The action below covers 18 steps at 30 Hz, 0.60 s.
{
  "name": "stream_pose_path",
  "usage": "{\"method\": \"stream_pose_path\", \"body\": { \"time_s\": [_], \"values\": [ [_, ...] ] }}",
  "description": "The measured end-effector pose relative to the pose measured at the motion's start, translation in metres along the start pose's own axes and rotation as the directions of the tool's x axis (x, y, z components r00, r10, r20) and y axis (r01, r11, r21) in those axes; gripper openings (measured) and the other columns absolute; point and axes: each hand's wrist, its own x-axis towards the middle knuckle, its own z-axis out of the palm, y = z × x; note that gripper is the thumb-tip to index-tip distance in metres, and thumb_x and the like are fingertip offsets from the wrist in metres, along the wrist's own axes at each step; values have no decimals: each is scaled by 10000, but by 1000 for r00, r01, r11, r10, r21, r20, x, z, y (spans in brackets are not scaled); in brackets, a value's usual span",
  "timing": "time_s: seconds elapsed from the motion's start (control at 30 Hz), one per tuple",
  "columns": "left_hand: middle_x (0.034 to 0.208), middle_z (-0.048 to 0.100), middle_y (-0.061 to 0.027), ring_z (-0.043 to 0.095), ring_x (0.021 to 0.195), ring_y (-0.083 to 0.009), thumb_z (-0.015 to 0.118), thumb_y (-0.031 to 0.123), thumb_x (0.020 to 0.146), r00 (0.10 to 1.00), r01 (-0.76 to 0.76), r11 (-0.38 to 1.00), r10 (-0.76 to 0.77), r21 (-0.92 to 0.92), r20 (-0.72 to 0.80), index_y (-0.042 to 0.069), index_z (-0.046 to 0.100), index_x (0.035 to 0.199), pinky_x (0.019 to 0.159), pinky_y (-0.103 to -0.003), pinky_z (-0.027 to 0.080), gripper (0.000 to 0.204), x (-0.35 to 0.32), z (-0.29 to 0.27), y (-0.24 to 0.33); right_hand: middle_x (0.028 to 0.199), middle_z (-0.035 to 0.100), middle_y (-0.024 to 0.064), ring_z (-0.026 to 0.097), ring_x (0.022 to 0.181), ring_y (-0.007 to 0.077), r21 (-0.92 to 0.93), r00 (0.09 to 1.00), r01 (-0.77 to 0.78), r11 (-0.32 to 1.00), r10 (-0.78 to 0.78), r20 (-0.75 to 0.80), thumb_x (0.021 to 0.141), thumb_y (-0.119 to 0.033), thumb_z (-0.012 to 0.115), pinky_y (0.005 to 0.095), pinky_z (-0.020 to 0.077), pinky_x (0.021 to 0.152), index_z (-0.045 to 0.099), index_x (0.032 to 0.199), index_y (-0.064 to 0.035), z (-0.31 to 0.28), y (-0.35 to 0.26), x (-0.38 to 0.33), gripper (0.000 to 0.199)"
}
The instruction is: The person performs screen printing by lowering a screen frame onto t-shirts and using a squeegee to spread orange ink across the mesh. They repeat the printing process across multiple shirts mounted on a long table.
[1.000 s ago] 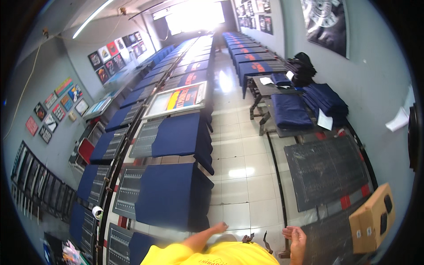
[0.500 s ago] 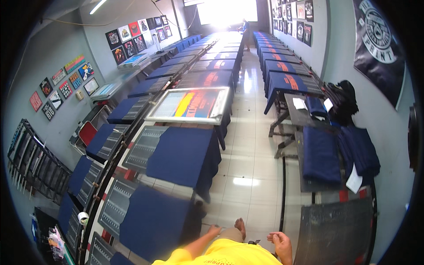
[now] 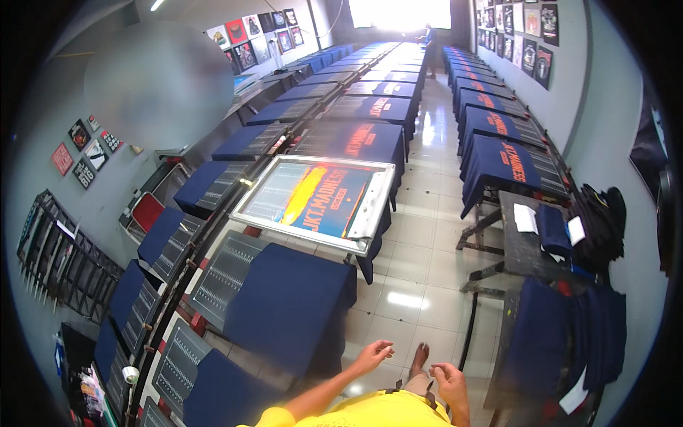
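My left hand (image 3: pixel 373 356) hangs in front of me over the tiled floor with loosely bent fingers and nothing in it. My right hand (image 3: pixel 449 384) is beside my thigh, its fingers curled more closely, with no object visible in them. Nearest to my left hand lies a plain navy cloth piece (image 3: pixel 288 299) on a slanted board. Beyond it, a metal-edged printing screen (image 3: pixel 378 213) rests over a board of the long table. Yellow ink (image 3: pixel 304 196) streaks its mesh, beside orange lettering on blue. Neither hand touches the screen or the cloth.
Printed navy cloths (image 3: pixel 494 122) line a table row across the aisle. Folded navy fabric (image 3: pixel 537 338) is stacked at the right. A dark rack (image 3: pixel 67 260) leans at the left wall. Another person (image 3: pixel 429 46) stands far down the tiled aisle (image 3: pixel 405 299).
My left hand has swung up and forward, away from my thigh. The view has shifted, and the printing screen and nearest cloths appear closer. My right hand stays low near my body.
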Motion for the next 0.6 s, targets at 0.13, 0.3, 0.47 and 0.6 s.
{"method": "stream_pose_path", "body": {
  "time_s": [0.13, 0.3, 0.47, 0.6],
  "values": [
    [1025, 702, -134, 696, 956, -203, 556, 142, 1014, 959, -191, 963, 143, -188, -244, 6, 543, 1302, 841, -325, 557, 318, 34, -21, 52, 936, 741, 139, 706, 868, 211, -50, 993, 58, 997, -52, 109, 949, -224, 621, 318, 536, 760, 689, 1089, 3, 3, -21, 101, 276],
    [920, 693, -116, 691, 853, -196, 521, 87, 1015, 747, -442, 890, 293, -115, -597, 9, 528, 1290, 813, -325, 565, 285, 112, -61, 120, 949, 724, 155, 703, 841, 282, -243, 952, 248, 938, -189, 240, 943, -248, 623, 341, 542, 759, 698, 1090, -37, -4, -73, 249, 267],
    [886, 680, -101, 671, 806, -183, 481, 48, 1013, 552, -509, 858, 265, -68, -791, 7, 520, 1283, 815, -324, 544, 276, 178, -96, 177, 936, 722, 151, 698, 801, 278, -279, 873, 443, 852, -339, 352, 938, -197, 626, 350, 547, 712, 696, 1066, -30, -6, -142, 376, 223],
    [911, 683, -91, 650, 862, -157, 497, 53, 1008, 369, -476, 877, 271, 70, -889, 3, 509, 1293, 816, -289, 509, 290, 200, -124, 180, 913, 718, 158, 697, 781, 261, -234, 793, 552, 800, -417, 445, 934, -160, 633, 353, 539, 685, 696, 1058, -25, 17, -195, 466, 194]
  ]
}}
